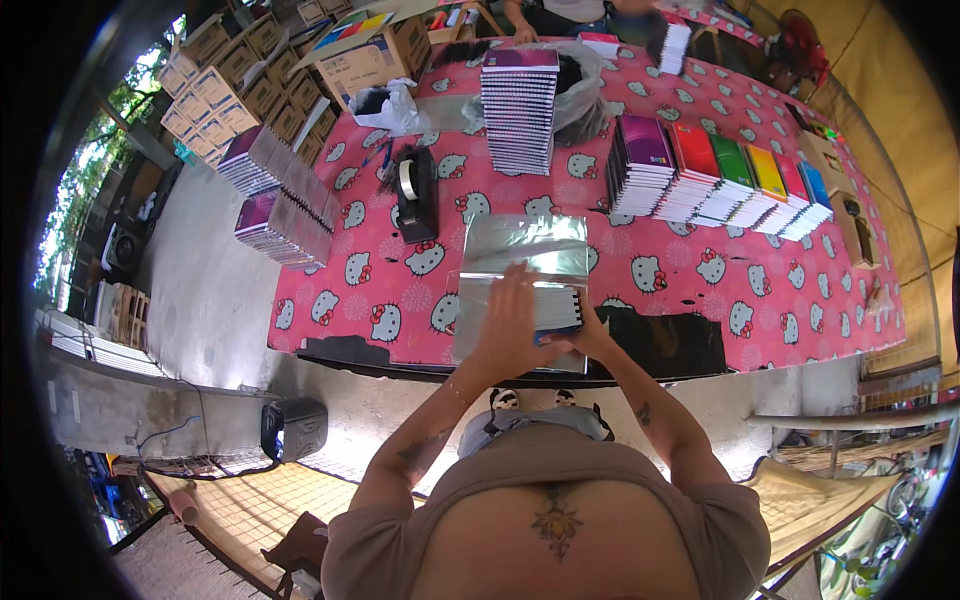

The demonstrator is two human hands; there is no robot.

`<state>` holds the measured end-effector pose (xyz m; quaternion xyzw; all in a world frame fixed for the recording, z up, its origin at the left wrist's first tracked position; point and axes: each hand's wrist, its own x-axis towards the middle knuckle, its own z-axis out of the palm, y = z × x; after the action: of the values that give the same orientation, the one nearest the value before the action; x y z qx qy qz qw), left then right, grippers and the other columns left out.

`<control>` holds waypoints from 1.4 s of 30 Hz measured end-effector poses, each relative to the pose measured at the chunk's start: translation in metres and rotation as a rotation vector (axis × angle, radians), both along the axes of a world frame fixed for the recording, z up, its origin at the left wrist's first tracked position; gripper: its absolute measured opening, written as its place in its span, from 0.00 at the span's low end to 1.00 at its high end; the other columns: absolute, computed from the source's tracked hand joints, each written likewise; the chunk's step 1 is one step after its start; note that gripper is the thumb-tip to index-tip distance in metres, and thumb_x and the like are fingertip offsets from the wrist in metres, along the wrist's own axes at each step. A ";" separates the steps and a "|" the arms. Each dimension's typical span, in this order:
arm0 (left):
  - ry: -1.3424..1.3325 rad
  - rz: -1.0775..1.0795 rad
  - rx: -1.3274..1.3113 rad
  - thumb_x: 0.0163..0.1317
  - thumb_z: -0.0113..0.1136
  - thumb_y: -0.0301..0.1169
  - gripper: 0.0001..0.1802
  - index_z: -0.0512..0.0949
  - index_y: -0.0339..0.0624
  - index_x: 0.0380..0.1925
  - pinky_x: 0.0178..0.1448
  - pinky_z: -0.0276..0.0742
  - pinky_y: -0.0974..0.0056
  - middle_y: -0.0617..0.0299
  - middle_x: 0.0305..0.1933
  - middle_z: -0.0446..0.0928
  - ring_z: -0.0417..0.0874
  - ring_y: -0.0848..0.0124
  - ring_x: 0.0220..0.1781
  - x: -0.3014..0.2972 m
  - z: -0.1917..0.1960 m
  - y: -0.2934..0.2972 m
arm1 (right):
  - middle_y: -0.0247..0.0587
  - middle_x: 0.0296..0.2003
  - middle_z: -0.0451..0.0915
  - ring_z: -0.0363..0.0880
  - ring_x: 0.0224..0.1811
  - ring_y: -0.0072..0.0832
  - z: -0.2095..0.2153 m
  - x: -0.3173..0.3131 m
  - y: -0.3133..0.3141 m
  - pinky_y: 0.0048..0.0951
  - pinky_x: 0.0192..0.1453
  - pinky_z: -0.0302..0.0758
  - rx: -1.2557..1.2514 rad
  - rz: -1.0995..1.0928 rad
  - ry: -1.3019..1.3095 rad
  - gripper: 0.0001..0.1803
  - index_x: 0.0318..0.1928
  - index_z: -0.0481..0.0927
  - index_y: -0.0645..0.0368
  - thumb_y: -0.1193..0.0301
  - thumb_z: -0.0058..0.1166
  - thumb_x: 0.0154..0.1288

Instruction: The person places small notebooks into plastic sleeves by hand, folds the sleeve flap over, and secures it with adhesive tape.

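While my left hand (512, 325) lies flat, fingers spread, on the small stack of notebooks (555, 305) at lower centre of the frame, my right hand (590, 338) grips its right edge, fingers curled; clear plastic wrap (520, 250) surrounds the stack on the pink table (690, 270).

Bright, even daylight, strongest from the open side at upper left. Soft shadows under the tabletop (700, 280) edge. Glare on the silvery plastic wrap (520, 245). Strong fisheye bend w/ black vignette at rim; centre sharp, edges smeared & softer.
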<state>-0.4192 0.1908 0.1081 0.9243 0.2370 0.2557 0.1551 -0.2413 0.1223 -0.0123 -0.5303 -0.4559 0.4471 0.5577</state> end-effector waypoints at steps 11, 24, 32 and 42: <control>-0.202 0.534 -0.849 0.50 0.75 0.55 0.45 0.74 0.26 0.54 0.46 0.82 0.58 0.40 0.46 0.82 0.86 0.55 0.45 -0.008 -0.039 0.076 | 0.48 0.72 0.61 0.55 0.76 0.50 0.009 0.061 0.022 0.55 0.74 0.55 0.018 0.011 -1.027 0.58 0.74 0.60 0.50 0.46 0.73 0.44; 0.111 0.687 -0.673 0.52 0.63 0.70 0.51 0.76 0.24 0.49 0.55 0.77 0.46 0.37 0.47 0.82 0.84 0.45 0.52 -0.013 -0.082 0.092 | 0.48 0.52 0.81 0.77 0.58 0.41 0.032 -0.015 -0.051 0.41 0.64 0.71 -0.239 0.591 -0.442 0.20 0.57 0.79 0.55 0.59 0.51 0.71; 0.258 -0.211 -0.987 0.68 0.54 0.43 0.19 0.81 0.37 0.35 0.44 0.76 0.52 0.46 0.31 0.82 0.83 0.51 0.36 -0.099 -0.066 -0.039 | 0.45 0.57 0.79 0.75 0.61 0.34 0.036 -0.033 -0.128 0.34 0.68 0.67 -0.724 0.739 -0.060 0.25 0.63 0.77 0.59 0.55 0.48 0.76; 0.416 -0.170 -1.214 0.72 0.52 0.47 0.23 0.81 0.35 0.36 0.38 0.71 0.60 0.58 0.25 0.78 0.74 0.74 0.31 -0.140 -0.070 -0.045 | 0.43 0.59 0.78 0.73 0.62 0.31 0.000 -0.069 -0.074 0.30 0.68 0.65 -0.624 0.793 -0.019 0.31 0.64 0.75 0.62 0.50 0.51 0.73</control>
<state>-0.5587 0.1457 0.0381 0.7179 0.2906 -0.1215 0.6208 -0.3104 0.0485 -0.0122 -0.4619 -0.4720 0.7346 0.1559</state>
